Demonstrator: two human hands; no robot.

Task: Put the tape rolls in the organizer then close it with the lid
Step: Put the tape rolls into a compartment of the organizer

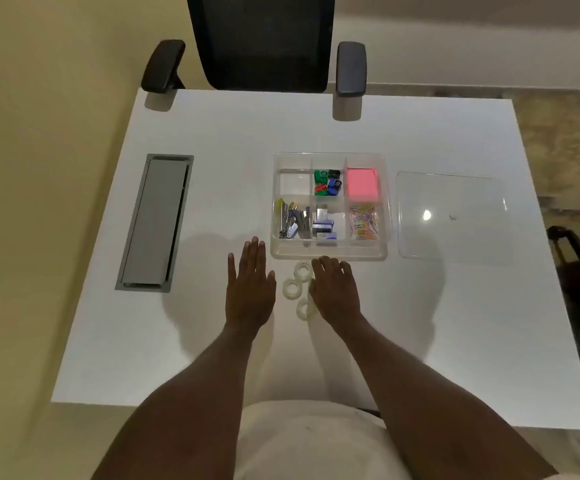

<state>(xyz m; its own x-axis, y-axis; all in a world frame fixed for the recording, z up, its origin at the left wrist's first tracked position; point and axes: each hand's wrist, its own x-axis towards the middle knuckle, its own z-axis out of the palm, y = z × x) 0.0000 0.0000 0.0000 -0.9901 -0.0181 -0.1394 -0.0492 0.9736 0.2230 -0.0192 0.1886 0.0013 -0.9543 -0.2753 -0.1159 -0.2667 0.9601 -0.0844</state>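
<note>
Three clear tape rolls lie on the white table between my hands: one (303,269) nearest the organizer, one (292,288) below it, one (304,309) closest to me and partly hidden by my right hand. The clear organizer (330,253) stands just beyond them, its top-left compartment (294,183) bare. Its clear lid (451,216) lies flat to the right. My left hand (249,289) rests flat and open left of the rolls. My right hand (335,292) lies palm down, fingers spread, touching the rolls' right side.
The organizer's other compartments hold coloured binder clips (328,182), pink sticky notes (362,184), staplers (293,221), staple boxes (325,225) and paper clips (363,221). A grey cable hatch (155,223) is set into the table at left. A black office chair (260,43) stands at the far edge.
</note>
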